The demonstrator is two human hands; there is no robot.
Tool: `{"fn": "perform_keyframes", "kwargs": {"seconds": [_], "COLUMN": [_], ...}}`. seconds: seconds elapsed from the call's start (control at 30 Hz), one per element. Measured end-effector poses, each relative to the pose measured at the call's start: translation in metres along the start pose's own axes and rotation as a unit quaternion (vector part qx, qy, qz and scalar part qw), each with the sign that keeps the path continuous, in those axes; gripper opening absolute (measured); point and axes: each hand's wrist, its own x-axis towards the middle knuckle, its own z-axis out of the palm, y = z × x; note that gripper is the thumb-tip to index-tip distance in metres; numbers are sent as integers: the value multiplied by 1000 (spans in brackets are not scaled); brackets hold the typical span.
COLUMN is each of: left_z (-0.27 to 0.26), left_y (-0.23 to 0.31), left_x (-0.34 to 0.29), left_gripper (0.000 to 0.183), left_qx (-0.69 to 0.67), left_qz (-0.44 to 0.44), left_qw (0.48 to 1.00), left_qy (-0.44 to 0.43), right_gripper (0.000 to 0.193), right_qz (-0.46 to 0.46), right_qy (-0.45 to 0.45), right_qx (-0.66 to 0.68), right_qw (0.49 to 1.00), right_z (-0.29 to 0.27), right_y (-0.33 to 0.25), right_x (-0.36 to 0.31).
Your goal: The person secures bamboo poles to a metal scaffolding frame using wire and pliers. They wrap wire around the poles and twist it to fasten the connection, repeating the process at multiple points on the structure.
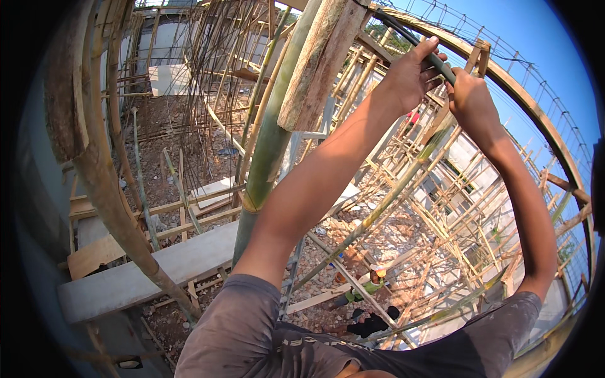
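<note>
Both my arms reach up to the upper right, toward a dark, slender rod (443,67) that slants down beside a long curved-looking wooden beam (535,91). My left hand (409,77) curls loosely round the rod, thumb on one side and fingers on the other. Just below it, my right hand (474,104) is closed on the rod's lower end. Further up, the rod runs past the top of a rough timber board (321,63) fixed against a thick green bamboo pole (268,148). What the rod is made of is unclear.
Bamboo scaffolding (441,233) crowds the right side. Far below, two people, one in a yellow helmet (377,274), are on rubble ground. A ladder (291,271) stands under my left arm. At left are a grey concrete beam (151,271), bamboo poles and thin steel bars (205,82).
</note>
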Motion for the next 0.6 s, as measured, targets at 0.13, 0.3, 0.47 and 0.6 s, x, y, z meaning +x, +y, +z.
{"fn": "perform_keyframes", "kwargs": {"seconds": [0.13,0.3,0.47,0.6], "left_z": [9,6,-10,2], "left_y": [11,15,10,16], "left_x": [5,9,18,4], "left_gripper": [30,26,35,34], "left_qx": [20,87,245,141], "left_qz": [45,97,121,108], "left_qw": [999,990,961,983], "left_qy": [-13,48,48,56], "right_gripper": [9,18,71,58], "right_qz": [25,0,25,208], "right_qy": [76,93,-38,-149], "right_qx": [-108,-84,88,324], "right_qw": [991,992,995,911], "right_z": [-15,-7,-17,-17], "right_y": [-8,-3,-10,16], "right_x": [4,0,-1,15]}}
